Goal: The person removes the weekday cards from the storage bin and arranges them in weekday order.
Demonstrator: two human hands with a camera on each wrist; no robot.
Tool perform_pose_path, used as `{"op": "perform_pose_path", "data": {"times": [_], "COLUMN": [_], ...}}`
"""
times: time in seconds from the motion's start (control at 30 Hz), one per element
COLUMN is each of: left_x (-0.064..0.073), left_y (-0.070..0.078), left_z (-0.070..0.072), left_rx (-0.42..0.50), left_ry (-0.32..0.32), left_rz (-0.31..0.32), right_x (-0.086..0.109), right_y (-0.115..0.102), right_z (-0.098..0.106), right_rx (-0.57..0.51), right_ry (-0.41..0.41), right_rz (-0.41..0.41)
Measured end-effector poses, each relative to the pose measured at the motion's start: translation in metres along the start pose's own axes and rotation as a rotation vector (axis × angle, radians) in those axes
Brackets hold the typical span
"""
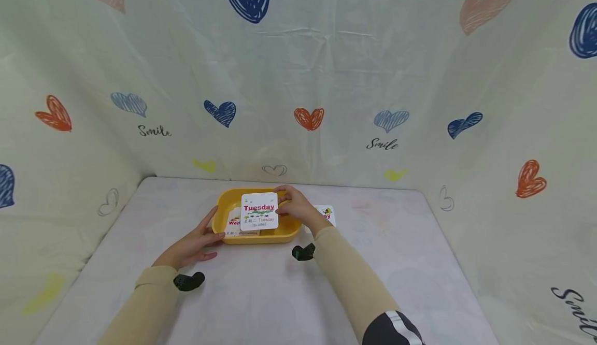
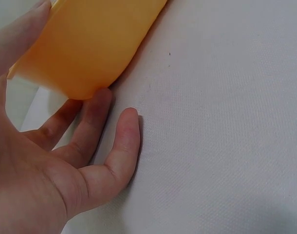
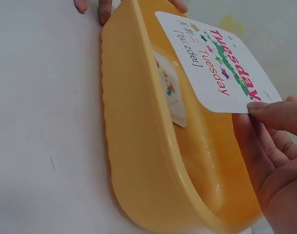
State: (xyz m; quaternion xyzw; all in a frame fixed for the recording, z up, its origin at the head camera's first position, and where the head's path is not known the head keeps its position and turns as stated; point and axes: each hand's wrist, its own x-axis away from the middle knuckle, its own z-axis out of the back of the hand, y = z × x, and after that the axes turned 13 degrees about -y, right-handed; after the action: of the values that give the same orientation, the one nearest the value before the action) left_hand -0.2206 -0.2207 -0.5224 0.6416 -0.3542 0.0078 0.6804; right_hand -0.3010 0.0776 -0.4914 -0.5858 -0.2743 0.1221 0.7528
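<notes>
A white card printed "Tuesday" (image 1: 259, 211) is pinched at its right edge between the thumb and fingers of my right hand (image 1: 298, 207). In the right wrist view, that card (image 3: 216, 63) is tilted over the inside of a yellow plastic tray (image 3: 134, 126). A "Wed..." card (image 1: 233, 223) lies in the tray, partly hidden beneath the Tuesday card. At the tray's left end, my left hand (image 1: 193, 245) holds it. The left wrist view has one digit over the rim and other fingertips (image 2: 103, 97) low against the tray's outer wall (image 2: 90, 48).
Another white card (image 1: 327, 213) lies on the table just right of the tray, partly covered by the right forearm. The white-covered table (image 1: 261, 293) ends at a hanging curtain (image 1: 350, 75) printed with hearts. Dark wrist cameras (image 1: 188, 282) hang by both hands.
</notes>
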Motion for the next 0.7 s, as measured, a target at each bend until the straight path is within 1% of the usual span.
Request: {"op": "perform_pose_path", "data": {"times": [0.23, 0.4, 0.53, 0.7], "left_x": [0.0, 0.001, 0.001, 0.001], "left_y": [0.0, 0.001, 0.002, 0.002], "left_z": [0.0, 0.0, 0.0, 0.0], "left_rx": [0.006, 0.016, 0.02, 0.021], "left_ry": [0.004, -0.013, -0.013, -0.001], "left_rz": [0.002, -0.006, -0.01, -0.006], "right_x": [0.012, 0.022, 0.031, 0.043], "right_y": [-0.002, 0.0, 0.001, 0.003], "right_z": [0.013, 0.024, 0.034, 0.046], "right_rx": [0.007, 0.001, -0.027, -0.079], "right_ry": [0.023, 0.025, 0.035, 0.078], "right_rz": [0.025, 0.056, 0.066, 0.064]}}
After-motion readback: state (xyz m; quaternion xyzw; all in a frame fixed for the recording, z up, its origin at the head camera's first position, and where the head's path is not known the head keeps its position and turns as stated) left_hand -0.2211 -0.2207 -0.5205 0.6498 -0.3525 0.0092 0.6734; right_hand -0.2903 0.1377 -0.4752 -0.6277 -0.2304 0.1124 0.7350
